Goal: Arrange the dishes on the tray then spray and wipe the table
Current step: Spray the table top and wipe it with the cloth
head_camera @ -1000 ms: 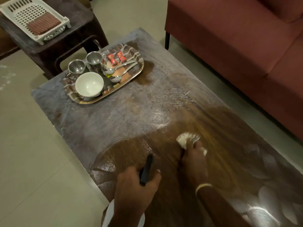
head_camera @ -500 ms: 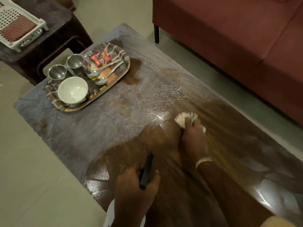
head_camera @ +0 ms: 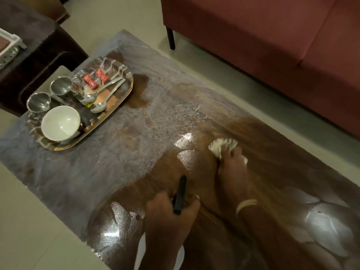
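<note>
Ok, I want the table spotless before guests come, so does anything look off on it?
Yes. The far half of the table around the tray is filmed with hazy grey streaks, while the near half is glossy brown. The right hand presses a cloth at that boundary. The tray's dishes look tidy.

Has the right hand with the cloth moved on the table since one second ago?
Yes. The right hand pushed the cloth forward, away from the person, towards the far end where the tray stands, reaching the edge of the hazy unwiped part.
</note>
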